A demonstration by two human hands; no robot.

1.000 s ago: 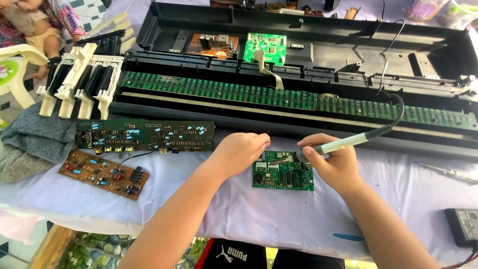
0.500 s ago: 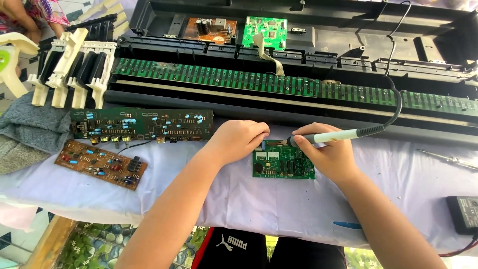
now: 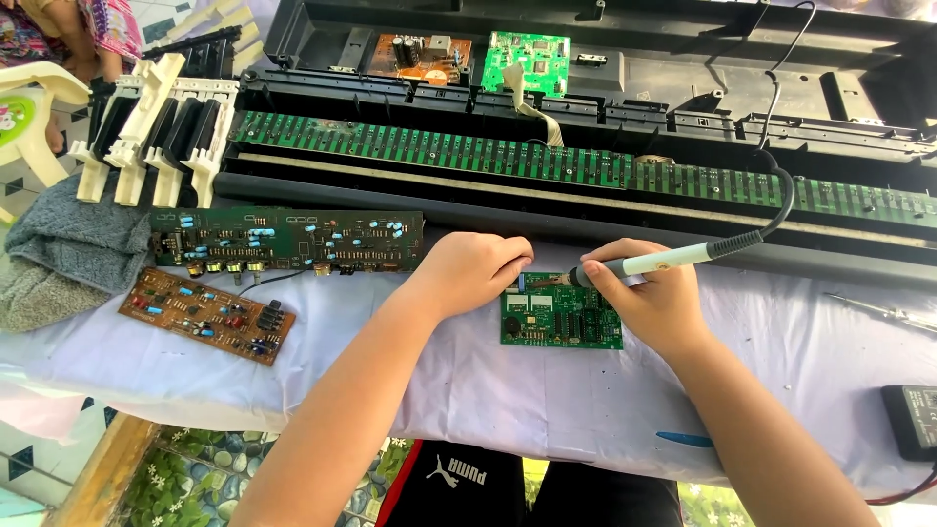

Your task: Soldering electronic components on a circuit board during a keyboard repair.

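Opened keyboard case, black, spanning the far side of the table, which is draped in a white cloth. Inside the case, a long green key-contact board runs left to right; behind it sit a brown board and a green board, side by side, with a pale ribbon cable hanging from the green one. At far left, a cluster of removed keys, white and black, stands on end just above a grey towel. Near the towel lie a long dark-green board and, in front of it, a smaller brown board, tilted. At the right edge, a black power adapter rests on the cloth, well apart from a thin metal tool.

Centre: small green board, flat on the cloth just before the case. Left hand, fingers curled, presses on the board's upper left corner; whether it pinches anything there cannot be told. Right hand grips a soldering iron, pen-fashion, with the tip meeting the board's top edge beside the left fingertips. The iron's black cord arcs up over the case.
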